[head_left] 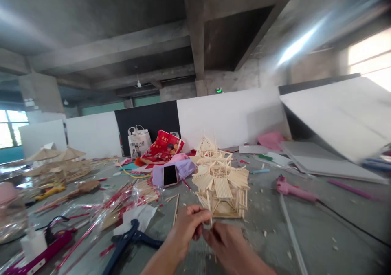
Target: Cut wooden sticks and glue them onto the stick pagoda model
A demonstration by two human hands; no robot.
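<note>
Both hands — left hand (187,223), right hand (224,242) — are pinched on an upright thin stick (210,218); grey table (320,226), concrete room.

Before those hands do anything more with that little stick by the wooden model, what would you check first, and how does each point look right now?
1. Thin stick pinched between both hands: ok, left hand and right hand meet on it.
2. Stick whole and straight: cannot tell, too thin and blurred.
3. Stick model upright on the table: ok.
4. Hands apart from the model: ok, they sit just in front of its base.
5. Phone away from the hands: ok, it lies on the purple cloth, left of the model.
6. Blue-handled tool out of the way: ok, left of the left hand, untouched.
</note>
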